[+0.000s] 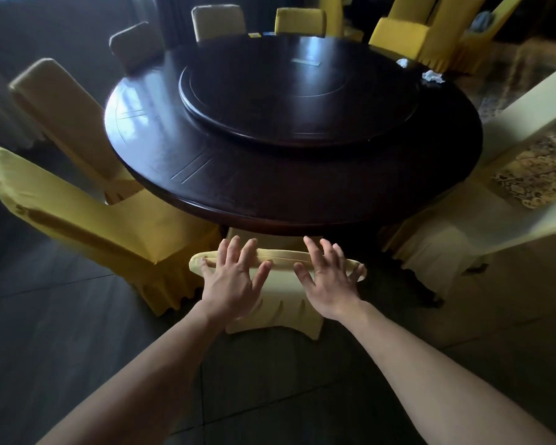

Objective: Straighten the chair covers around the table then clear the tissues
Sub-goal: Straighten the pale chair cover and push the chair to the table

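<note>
A chair in a pale yellow cover (281, 308) stands tucked under the near edge of the round dark table (180, 162). My left hand (231, 281) and my right hand (329, 282) lie flat on the top edge of its backrest, fingers spread, holding nothing. Two crumpled white tissues lie at the table's far right rim: one tissue (433, 77) and a smaller tissue (403, 62) behind it.
A dark turntable (299, 88) sits on the table's middle. Yellow covered chairs ring the table: two at the left (109, 226), several at the back, pale ones at the right (463, 232). Dark tiled floor lies below me, patterned carpet (540, 178) at the right.
</note>
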